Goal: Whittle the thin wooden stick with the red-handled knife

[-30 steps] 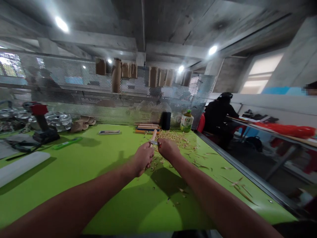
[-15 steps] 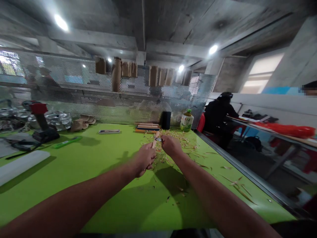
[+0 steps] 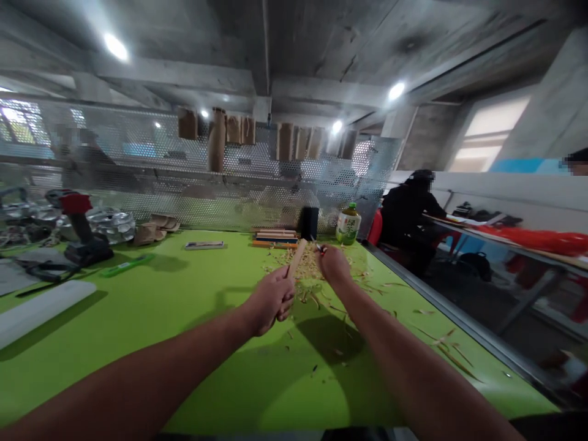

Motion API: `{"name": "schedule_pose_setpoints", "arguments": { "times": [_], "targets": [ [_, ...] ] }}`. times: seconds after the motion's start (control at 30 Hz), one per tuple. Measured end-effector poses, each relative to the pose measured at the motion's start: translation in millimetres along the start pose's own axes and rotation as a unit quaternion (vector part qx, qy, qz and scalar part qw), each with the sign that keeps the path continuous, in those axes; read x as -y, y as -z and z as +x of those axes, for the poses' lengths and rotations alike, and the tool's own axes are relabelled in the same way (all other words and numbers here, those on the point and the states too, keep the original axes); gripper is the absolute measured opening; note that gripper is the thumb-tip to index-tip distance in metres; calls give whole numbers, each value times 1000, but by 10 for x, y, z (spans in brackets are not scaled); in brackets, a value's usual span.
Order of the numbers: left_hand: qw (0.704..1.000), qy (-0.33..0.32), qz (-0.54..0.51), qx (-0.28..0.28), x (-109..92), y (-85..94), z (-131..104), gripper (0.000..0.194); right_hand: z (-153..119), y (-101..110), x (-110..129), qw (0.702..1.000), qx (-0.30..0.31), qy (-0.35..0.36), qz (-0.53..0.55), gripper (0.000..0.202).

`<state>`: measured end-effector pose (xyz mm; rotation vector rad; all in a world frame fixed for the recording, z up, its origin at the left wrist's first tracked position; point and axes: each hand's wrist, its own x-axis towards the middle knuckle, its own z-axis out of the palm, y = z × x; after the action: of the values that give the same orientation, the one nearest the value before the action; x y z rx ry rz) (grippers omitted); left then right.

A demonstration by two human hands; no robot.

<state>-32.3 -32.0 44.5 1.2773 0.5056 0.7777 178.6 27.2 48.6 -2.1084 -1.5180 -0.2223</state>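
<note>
Two bare forearms reached out over the green desk (image 3: 184, 343). The left hand (image 3: 271, 300) was clenched around the lower end of one wooden stick (image 3: 296, 258), which slanted up and away from the fist, above the desk. The right hand (image 3: 334, 264) was closed on a small knife (image 3: 318, 247); only a short tip showed past the knuckles, just beside the top of the stick, and whether blade and wood touched could not be told.

Under and beyond both hands lay a heap of pale shavings (image 3: 307, 272), too many to count, with loose slivers scattered toward the desk's right edge.

Farther back, one white slab (image 3: 43, 309) lay at the left, then one green bar (image 3: 126, 264) and one red and black drill (image 3: 80, 229) standing upright. Behind the drill sat a cluster of metal parts (image 3: 108, 223), their number unclear. One flat grey strip (image 3: 204, 245) lay mid-desk. Near the back edge were a low stack of wood strips (image 3: 275, 236), one black cylinder (image 3: 309, 223) and one bottle (image 3: 348, 224) with a green cap; its label was too blurred to read.

A perforated metal screen (image 3: 138, 165) closed off the back, with about eight brown paper bags (image 3: 215, 138) hung along its top. To the right, one person in black (image 3: 404, 211) sat at another desk. No writing anywhere could be read.
</note>
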Motion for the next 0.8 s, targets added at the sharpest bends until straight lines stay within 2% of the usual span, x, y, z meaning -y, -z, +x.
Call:
{"name": "schedule_pose_setpoints", "arguments": {
  "times": [0.1, 0.23, 0.4, 0.57, 0.67, 0.8],
  "targets": [
    [999, -15, 15, -26, 30, 57, 43, 17, -165, 1, 173, 998, -6, 68, -4, 32],
    [998, -7, 37, -44, 6, 20, 32, 15, -313, 52, 289, 991, 32, 115, -57, 30],
    [994, 23, 70, -76, -96, -78, -14, 23, -324, 66, 326, 988, 40, 121, -82, 30],
    [993, 51, 60, -82, -101, -83, -16, 33, -245, 22, 269, 989, 31, 123, -81, 30],
    [993, 57, 77, -65, -87, -126, -83, 34, -132, 24, 137, 994, 46, 69, -66, 33],
    [994, 33, 100, 27, -67, -239, -183, 35, 65, 79, -182, 995, 67, -56, -42, 36]
  ]
}}
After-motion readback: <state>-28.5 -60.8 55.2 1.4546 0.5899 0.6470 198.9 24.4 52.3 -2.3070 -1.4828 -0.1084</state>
